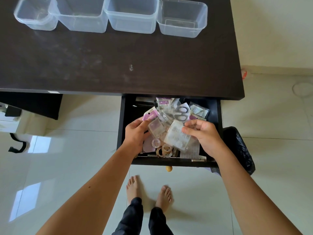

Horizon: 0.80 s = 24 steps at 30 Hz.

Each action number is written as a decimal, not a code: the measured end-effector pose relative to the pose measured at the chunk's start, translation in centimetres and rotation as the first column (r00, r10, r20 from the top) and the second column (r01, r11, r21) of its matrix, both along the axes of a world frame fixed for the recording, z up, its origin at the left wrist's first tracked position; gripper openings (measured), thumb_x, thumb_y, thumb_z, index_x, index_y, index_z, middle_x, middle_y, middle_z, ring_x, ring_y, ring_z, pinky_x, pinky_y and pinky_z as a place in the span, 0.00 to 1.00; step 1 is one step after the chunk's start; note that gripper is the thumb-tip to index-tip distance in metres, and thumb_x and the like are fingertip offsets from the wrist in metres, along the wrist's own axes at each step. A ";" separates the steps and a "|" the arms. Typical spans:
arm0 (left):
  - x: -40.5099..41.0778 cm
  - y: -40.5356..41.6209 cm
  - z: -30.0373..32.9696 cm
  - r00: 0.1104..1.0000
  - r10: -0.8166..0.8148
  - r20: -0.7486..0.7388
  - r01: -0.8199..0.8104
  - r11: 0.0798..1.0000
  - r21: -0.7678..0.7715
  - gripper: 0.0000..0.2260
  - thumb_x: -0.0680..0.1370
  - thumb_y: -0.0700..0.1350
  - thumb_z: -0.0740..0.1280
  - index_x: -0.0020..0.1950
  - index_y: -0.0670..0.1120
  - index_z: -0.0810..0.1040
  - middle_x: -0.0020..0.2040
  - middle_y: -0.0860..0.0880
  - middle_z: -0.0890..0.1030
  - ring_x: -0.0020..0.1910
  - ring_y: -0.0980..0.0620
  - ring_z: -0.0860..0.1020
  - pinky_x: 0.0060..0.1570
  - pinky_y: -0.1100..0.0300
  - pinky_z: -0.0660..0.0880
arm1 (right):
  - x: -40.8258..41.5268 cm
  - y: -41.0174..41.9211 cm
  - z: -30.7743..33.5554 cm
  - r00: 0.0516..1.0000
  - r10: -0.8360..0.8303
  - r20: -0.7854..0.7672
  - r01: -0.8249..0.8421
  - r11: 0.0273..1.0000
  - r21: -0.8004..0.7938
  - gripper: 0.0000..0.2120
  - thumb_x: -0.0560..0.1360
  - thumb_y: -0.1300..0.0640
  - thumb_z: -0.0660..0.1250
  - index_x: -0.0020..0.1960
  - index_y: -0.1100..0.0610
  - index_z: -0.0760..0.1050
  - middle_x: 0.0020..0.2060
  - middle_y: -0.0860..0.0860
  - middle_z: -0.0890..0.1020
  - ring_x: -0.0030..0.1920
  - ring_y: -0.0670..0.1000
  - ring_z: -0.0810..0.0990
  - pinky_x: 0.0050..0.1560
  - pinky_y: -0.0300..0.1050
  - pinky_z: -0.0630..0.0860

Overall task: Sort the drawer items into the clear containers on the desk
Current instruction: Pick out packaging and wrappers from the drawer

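- Both hands are down in the open drawer (pixel 126 106), at the pick-and-identify step; nothing is in any container yet, so the sort has barely begun.
- My left hand (pixel 135 134) pinches a small clear packet (pixel 155 127) between thumb and fingers, with a purple-backed card (pixel 149 115) just behind it.
- My right hand (pixel 204 134) is closed on the edge of a bigger clear packet (pixel 177 135), fingertips on its right side, the packet tilted up off the pile.
- To do it well: lift one packet per hand clear of the heap so nothing snags, read what's inside first, then carry each up to the desk (pixel 118 65) and give each container a single kind.
- The plastic looks slippery, so I'd grip flat faces rather than corners.
- Counts: four clear containers in a row at the far edge of the desk: far-left container (pixel 36 22), second container (pixel 81 22), third container (pixel 132 26), right container (pixel 182 29). All look empty.
- One pair of scissors (pixel 181 113), dark handles, in packaging near the drawer's back.
- Wooden rings (pixel 163 150) near the drawer's front: about three, overlapping, can't be sure.
- Packets and cards: a dozen or so at a guess, piled too deep to count exactly.
- One black bin bag (pixel 240 150) on the floor, just right of the drawer.
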<state>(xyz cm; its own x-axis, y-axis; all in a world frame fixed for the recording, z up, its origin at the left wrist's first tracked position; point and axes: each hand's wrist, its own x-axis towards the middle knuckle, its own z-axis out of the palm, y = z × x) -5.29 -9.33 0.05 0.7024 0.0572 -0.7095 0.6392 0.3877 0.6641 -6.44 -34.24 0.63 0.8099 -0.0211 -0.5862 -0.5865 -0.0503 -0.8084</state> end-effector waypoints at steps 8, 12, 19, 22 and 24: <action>0.0 -0.4 0.2 0.986 -0.162 0.042 0.164 0.986 -0.041 0.17 0.82 0.48 0.69 0.65 0.38 0.78 0.58 0.38 0.85 0.59 0.38 0.84 0.58 0.43 0.82 | 1.4 3.9 0.0 0.996 -0.084 0.027 0.084 0.996 0.019 0.12 0.72 0.64 0.81 0.53 0.58 0.84 0.52 0.56 0.88 0.50 0.54 0.88 0.46 0.49 0.86; -0.7 -0.8 0.6 0.973 -0.228 0.035 0.230 0.969 -0.092 0.17 0.83 0.52 0.67 0.65 0.41 0.80 0.56 0.41 0.86 0.55 0.44 0.86 0.53 0.48 0.83 | 1.3 5.8 -1.3 0.995 -0.030 0.095 0.048 0.979 -0.199 0.13 0.69 0.59 0.83 0.50 0.52 0.85 0.47 0.53 0.87 0.49 0.54 0.87 0.50 0.49 0.86; -1.3 -1.0 -0.2 0.984 -0.177 0.000 0.177 0.984 0.037 0.10 0.78 0.36 0.73 0.59 0.39 0.80 0.49 0.43 0.87 0.47 0.46 0.87 0.37 0.54 0.84 | 0.4 4.9 -0.9 0.984 0.058 0.170 0.005 0.937 -0.349 0.16 0.69 0.53 0.84 0.55 0.52 0.86 0.46 0.45 0.86 0.48 0.44 0.84 0.49 0.36 0.82; -1.4 -0.5 -0.5 0.988 -0.152 -0.031 0.153 0.987 0.045 0.12 0.77 0.38 0.74 0.59 0.40 0.79 0.52 0.42 0.87 0.52 0.41 0.87 0.34 0.52 0.84 | 0.5 2.5 -1.1 0.971 -0.005 0.238 0.114 0.887 -0.448 0.15 0.71 0.54 0.83 0.56 0.52 0.86 0.49 0.44 0.87 0.50 0.43 0.84 0.52 0.37 0.82; -1.5 -0.3 -0.7 0.988 -0.145 -0.050 0.147 0.988 0.037 0.13 0.77 0.39 0.75 0.61 0.41 0.79 0.53 0.41 0.87 0.53 0.40 0.87 0.32 0.51 0.84 | 0.7 1.1 -1.7 0.955 -0.007 0.296 0.171 0.829 -0.532 0.16 0.71 0.57 0.82 0.57 0.54 0.84 0.52 0.46 0.85 0.52 0.46 0.85 0.53 0.36 0.81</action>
<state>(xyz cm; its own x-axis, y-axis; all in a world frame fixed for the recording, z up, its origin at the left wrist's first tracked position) -6.79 -9.63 -0.64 0.6714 -0.0138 -0.7409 0.7177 0.2614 0.6455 -5.70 -33.13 -1.02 0.9116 -0.3508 -0.2141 -0.3733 -0.4890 -0.7883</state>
